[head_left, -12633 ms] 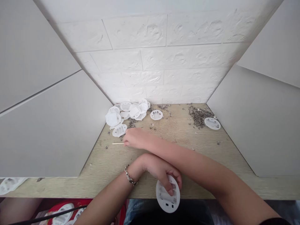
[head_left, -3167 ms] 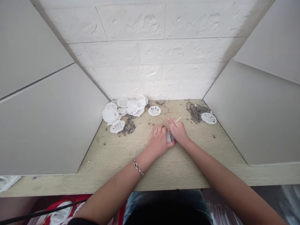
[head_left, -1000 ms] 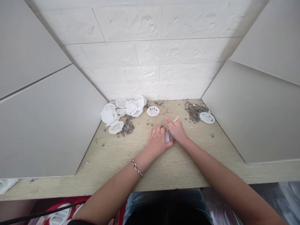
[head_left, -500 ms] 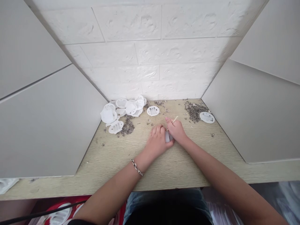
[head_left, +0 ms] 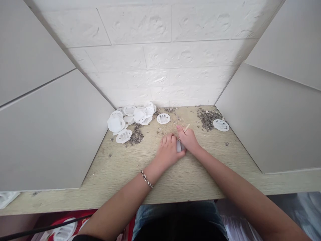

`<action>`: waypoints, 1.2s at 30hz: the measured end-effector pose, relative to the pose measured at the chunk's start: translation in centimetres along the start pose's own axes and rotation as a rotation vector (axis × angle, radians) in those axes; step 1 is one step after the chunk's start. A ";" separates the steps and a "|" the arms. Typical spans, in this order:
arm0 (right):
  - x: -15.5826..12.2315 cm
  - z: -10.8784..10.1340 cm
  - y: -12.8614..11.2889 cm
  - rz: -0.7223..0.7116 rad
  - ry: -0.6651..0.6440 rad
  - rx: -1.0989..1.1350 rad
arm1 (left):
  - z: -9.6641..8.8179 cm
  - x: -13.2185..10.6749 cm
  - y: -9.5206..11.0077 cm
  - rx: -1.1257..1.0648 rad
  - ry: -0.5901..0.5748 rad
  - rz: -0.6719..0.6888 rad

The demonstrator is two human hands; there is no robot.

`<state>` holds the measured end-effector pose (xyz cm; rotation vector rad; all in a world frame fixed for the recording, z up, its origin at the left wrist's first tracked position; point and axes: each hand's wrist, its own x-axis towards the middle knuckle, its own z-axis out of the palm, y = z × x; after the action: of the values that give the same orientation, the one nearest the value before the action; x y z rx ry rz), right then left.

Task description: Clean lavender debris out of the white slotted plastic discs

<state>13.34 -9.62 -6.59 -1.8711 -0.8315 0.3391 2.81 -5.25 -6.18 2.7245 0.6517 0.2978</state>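
Plastic battery holder [head_left: 179, 146] sits gripped between left hand [head_left: 168, 152] and right hand [head_left: 188, 139].

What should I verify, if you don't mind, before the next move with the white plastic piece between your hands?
1. The left hand on the white plastic piece: ok, fingers curled against it.
2. The right hand on the wooden stick: ok, held in the fingers.
3. The stick's lower tip against the piece: cannot tell, fingers hide it.
4. The grey-brown crumbs apart from the hands: ok, main heap off to the left.
5. The white discs apart from the hands: ok, none touching.
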 end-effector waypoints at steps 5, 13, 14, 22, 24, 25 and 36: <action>0.0 0.0 0.0 -0.027 0.017 -0.019 | 0.0 0.0 0.0 -0.004 -0.015 -0.004; -0.1 0.0 -0.1 -0.059 0.029 -0.029 | 0.4 0.0 -0.2 0.009 0.015 0.013; -0.1 0.0 -0.1 -0.058 0.030 -0.026 | 0.4 0.0 -0.2 0.010 0.017 0.016; -0.4 -0.2 0.1 -0.011 0.026 0.025 | 0.2 0.1 -0.2 0.002 0.008 -0.004; -0.4 -0.2 0.0 -0.020 0.012 0.007 | 0.1 0.1 -0.2 -0.003 0.004 -0.004; -0.4 -0.1 0.0 -0.024 0.005 0.000 | 0.1 0.1 -0.2 -0.005 0.004 -0.002; -0.6 -0.3 0.0 -0.049 0.002 -0.003 | 0.2 0.1 -0.1 -0.012 0.018 -0.002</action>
<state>13.06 -10.24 -6.57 -1.8503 -0.8751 0.3053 2.87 -5.18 -6.41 2.7127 0.6561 0.3245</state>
